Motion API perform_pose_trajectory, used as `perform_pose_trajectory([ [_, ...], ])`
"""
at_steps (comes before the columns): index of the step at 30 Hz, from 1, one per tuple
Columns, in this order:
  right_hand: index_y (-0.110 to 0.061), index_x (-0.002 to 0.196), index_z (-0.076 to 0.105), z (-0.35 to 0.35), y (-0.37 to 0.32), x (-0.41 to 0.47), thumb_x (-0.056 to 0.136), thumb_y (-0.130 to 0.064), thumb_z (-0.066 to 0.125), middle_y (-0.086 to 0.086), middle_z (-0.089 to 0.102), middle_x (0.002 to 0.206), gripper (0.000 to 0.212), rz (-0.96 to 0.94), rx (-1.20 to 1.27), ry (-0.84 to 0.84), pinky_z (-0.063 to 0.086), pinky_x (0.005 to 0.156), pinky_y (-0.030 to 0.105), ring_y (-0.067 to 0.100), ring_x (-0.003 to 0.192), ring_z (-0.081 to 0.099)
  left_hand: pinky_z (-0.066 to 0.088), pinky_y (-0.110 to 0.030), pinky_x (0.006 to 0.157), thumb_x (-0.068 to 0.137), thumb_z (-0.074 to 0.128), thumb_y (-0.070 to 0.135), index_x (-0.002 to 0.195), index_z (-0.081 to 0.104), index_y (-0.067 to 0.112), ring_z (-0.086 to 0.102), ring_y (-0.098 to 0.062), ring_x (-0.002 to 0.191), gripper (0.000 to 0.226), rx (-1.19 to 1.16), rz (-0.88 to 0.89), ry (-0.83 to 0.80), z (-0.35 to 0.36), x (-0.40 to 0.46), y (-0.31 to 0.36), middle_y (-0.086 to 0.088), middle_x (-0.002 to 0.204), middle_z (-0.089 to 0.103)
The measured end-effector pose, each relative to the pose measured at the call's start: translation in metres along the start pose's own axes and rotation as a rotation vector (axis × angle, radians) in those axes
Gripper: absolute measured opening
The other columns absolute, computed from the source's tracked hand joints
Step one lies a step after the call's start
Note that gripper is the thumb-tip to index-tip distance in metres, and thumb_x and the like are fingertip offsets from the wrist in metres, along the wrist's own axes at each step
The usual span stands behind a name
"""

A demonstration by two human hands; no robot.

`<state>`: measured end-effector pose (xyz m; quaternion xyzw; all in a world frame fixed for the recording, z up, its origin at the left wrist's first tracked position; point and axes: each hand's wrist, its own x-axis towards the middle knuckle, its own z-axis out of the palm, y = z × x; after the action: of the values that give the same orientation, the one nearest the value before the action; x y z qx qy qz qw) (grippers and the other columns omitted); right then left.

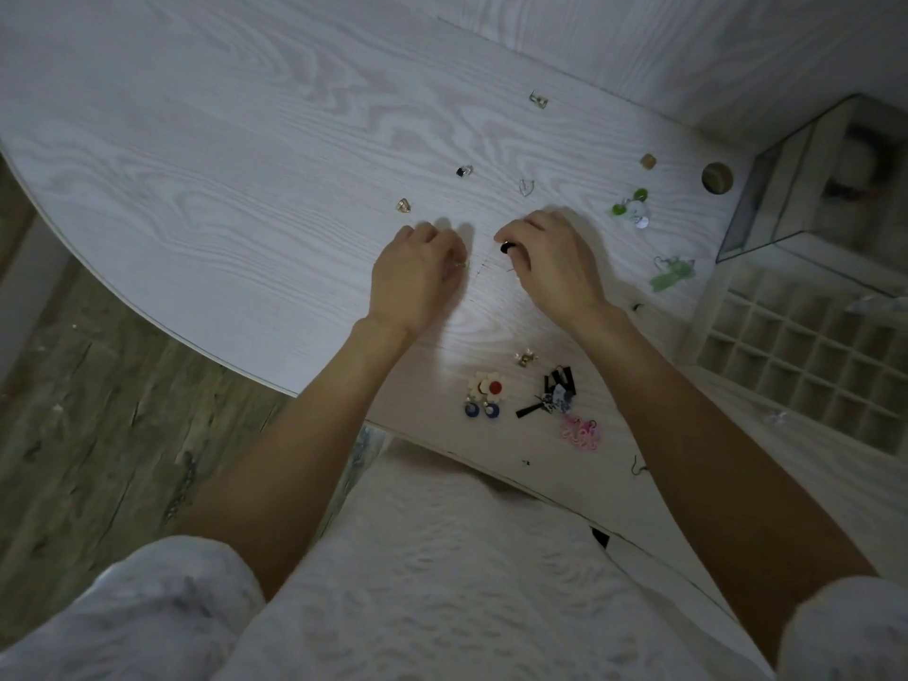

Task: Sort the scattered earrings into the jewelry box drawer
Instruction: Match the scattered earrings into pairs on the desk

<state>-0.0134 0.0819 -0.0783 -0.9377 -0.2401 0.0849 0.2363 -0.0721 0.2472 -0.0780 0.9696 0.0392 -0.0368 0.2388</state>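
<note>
Earrings mostly unsorted, both hands busy mid-table

Nearest, a flower earring [488, 386] at 6 o'clock; right hand [550, 260] pinches a black earring [506, 247], left hand [417, 272] curls on something tiny; many scattered; gridded drawer [806, 356] at 3 o'clock.

table [206, 154]: white wood-grain, rounded edge | floor [73, 435]: grey-brown planks | wall [737, 41]: white

Earrings lie scattered on the counter: a flower-shaped one [487, 385] with a red centre, two blue round ones [482, 410] just beside it, a pink one [581, 433], green ones [673, 273] near the drawer. The jewelry box drawer [806, 356] stands open at the right, split into many small square compartments.
</note>
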Motion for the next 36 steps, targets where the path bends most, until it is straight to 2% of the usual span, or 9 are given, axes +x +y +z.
perform_pose_trajectory([
  [7,-0.010,0.105,0.064,0.000,0.004,-0.007,0.089,-0.010,0.057,0.009,0.062,0.104,0.018,0.052,0.001,0.032,0.049,0.080,0.035,0.024,0.101,0.053,0.038,-0.027,0.070,0.088,0.057,0.026,0.098,0.064,0.014,0.054,-0.023,0.090,0.016,-0.139,-0.015,-0.021,-0.004,-0.001,-0.006,-0.006,0.096,0.061],
  [12,-0.010,0.107,0.063,-0.003,0.009,-0.016,0.090,-0.008,0.053,0.008,0.062,0.106,0.020,0.061,0.057,0.026,0.048,0.080,0.034,0.022,0.100,0.054,0.048,-0.032,0.081,0.082,0.057,0.009,0.102,0.065,0.015,0.058,-0.017,0.087,0.023,-0.365,-0.181,0.018,-0.015,-0.028,-0.026,-0.003,0.099,0.065],
  [15,-0.009,0.109,0.062,-0.004,0.009,-0.019,0.089,-0.004,0.051,0.009,0.062,0.107,0.023,0.052,0.069,0.017,0.048,0.082,0.033,0.023,0.100,0.054,0.048,-0.033,0.081,0.078,0.058,0.004,0.106,0.064,0.017,0.057,-0.018,0.086,0.032,-0.341,-0.156,0.015,-0.014,-0.036,-0.032,-0.005,0.098,0.064],
  [19,-0.010,0.113,0.061,-0.008,0.007,-0.021,0.088,-0.003,0.052,0.009,0.062,0.110,0.028,0.053,0.085,0.019,0.047,0.084,0.033,0.023,0.102,0.054,0.045,-0.029,0.072,0.079,0.062,0.004,0.111,0.065,0.017,0.054,-0.017,0.085,0.035,-0.263,0.036,-0.028,-0.010,-0.030,-0.026,-0.008,0.099,0.058],
  [24,-0.012,0.114,0.061,-0.021,0.013,-0.032,0.089,-0.004,0.051,0.007,0.060,0.112,0.028,0.109,0.067,0.068,0.041,0.085,0.025,0.022,0.106,0.051,0.047,-0.029,0.072,0.080,0.068,0.016,0.091,0.066,0.012,0.056,-0.016,0.078,0.011,-0.220,-0.015,-0.029,-0.005,-0.018,-0.022,-0.006,0.095,0.059],
  [28,-0.011,0.110,0.063,-0.029,0.009,-0.046,0.089,-0.004,0.051,0.007,0.061,0.109,0.026,0.133,0.056,0.124,0.039,0.080,0.023,0.022,0.103,0.052,0.041,-0.024,0.072,0.079,0.071,0.030,0.093,0.062,0.012,0.052,-0.012,0.080,0.024,-0.239,-0.036,-0.061,-0.003,-0.014,-0.019,-0.003,0.092,0.059],
  [32,-0.011,0.108,0.064,-0.016,-0.016,-0.048,0.086,-0.003,0.056,0.007,0.063,0.107,0.025,0.062,0.084,0.097,0.041,0.080,0.026,0.023,0.101,0.054,0.037,-0.016,0.061,0.074,0.073,0.043,0.089,0.059,0.014,0.051,-0.009,0.070,0.035,-0.252,-0.036,-0.067,-0.004,-0.019,-0.025,0.004,0.081,0.059],
  [34,-0.010,0.107,0.065,-0.003,-0.030,-0.045,0.084,-0.004,0.059,0.008,0.063,0.104,0.025,0.003,0.078,0.058,0.043,0.079,0.028,0.024,0.099,0.055,0.036,-0.013,0.060,0.075,0.073,0.043,0.090,0.060,0.015,0.051,-0.008,0.071,0.034,-0.251,-0.032,-0.060,-0.006,-0.023,-0.029,0.005,0.081,0.059],
  [36,-0.010,0.107,0.065,0.011,-0.041,-0.040,0.083,-0.005,0.060,0.008,0.063,0.103,0.025,-0.020,0.074,0.023,0.047,0.078,0.031,0.024,0.097,0.056,0.037,-0.018,0.063,0.079,0.071,0.035,0.093,0.062,0.015,0.054,-0.012,0.074,0.026,-0.219,-0.037,-0.043,-0.009,-0.027,-0.031,0.002,0.084,0.060],
])
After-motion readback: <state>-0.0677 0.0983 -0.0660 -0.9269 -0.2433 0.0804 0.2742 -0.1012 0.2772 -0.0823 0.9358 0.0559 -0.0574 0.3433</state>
